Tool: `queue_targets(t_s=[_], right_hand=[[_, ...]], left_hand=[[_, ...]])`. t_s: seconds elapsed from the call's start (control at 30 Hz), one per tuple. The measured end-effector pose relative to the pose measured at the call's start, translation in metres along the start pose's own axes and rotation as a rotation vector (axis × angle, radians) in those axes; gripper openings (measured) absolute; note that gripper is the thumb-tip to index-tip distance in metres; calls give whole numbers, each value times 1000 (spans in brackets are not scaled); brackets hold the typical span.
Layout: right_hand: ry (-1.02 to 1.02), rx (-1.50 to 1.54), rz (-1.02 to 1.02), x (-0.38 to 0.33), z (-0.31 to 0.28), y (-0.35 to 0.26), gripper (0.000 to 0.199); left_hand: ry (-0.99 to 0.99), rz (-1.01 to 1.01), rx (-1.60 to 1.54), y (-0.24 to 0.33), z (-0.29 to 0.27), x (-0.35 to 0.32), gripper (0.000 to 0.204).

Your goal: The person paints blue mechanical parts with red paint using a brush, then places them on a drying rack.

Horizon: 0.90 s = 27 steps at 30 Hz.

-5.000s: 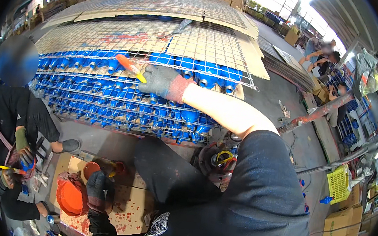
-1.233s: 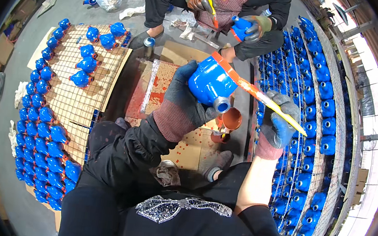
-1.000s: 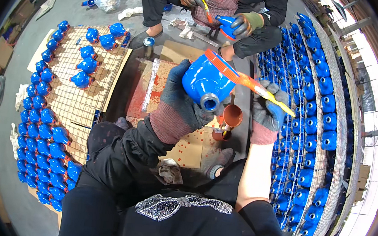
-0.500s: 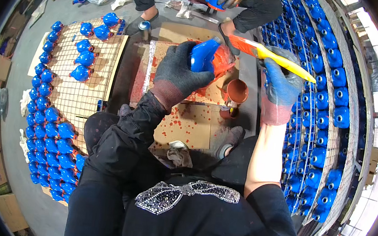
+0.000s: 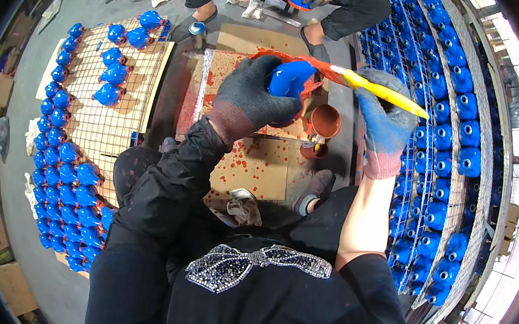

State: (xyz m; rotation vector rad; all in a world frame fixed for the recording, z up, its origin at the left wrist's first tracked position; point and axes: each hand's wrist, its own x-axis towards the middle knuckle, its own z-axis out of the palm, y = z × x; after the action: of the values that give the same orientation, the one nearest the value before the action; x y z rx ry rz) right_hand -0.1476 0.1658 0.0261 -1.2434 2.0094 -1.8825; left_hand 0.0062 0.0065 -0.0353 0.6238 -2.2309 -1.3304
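Because the blue part [image 5: 289, 80] is held over the red paint basin [image 5: 307, 93], drips would presumably be caught there or on the spattered cardboard [image 5: 252, 167]. The part's body is gripped by the curled fingers of the gloved left hand [image 5: 250, 92], apparently so that the side facing the brush [image 5: 367, 83] is left free. The brush's yellow handle is clasped in the gloved right hand [image 5: 390, 106], with its red bristles directed leftward; bristle contact cannot be confirmed.

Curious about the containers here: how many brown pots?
2: a larger pot, left of the right hand, and a smaller pot beside it, nearer the body. Others may be hidden.
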Motion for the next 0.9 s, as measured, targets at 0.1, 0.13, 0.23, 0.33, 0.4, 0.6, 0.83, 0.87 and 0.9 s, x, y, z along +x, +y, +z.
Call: queue_targets(t_s=[0.1, 0.13, 0.23, 0.33, 0.4, 0.6, 0.83, 0.87, 0.9], right_hand=[[64, 52, -27, 3, -12, 12, 29], [59, 118, -20, 5, -13, 16, 29], [37, 569, 9, 5, -10, 26, 27], [31, 983, 176, 6, -4, 41, 26], [-42, 1292, 201, 6, 5, 52, 22], [-81, 1490, 271, -2, 38, 80, 22], [-49, 168, 89, -10, 35, 133, 23], [-59, 190, 344, -10, 44, 116, 23], [-75, 209, 598, -7, 53, 100, 22]], left_hand=[[-104, -62, -396, 10, -7, 0, 72], [-130, -198, -573, 16, -12, -2, 67], [-195, -292, -882, 20, -16, -7, 57], [-326, -305, -1371, 30, -19, -16, 60], [-337, -392, -1604, 18, -11, -19, 60], [-405, -195, -1827, 22, 7, -33, 54], [-212, -454, -1908, 25, -28, -10, 60], [-604, -51, -2098, 12, -35, -7, 59], [-592, -47, -2080, 3, -41, -11, 59]])
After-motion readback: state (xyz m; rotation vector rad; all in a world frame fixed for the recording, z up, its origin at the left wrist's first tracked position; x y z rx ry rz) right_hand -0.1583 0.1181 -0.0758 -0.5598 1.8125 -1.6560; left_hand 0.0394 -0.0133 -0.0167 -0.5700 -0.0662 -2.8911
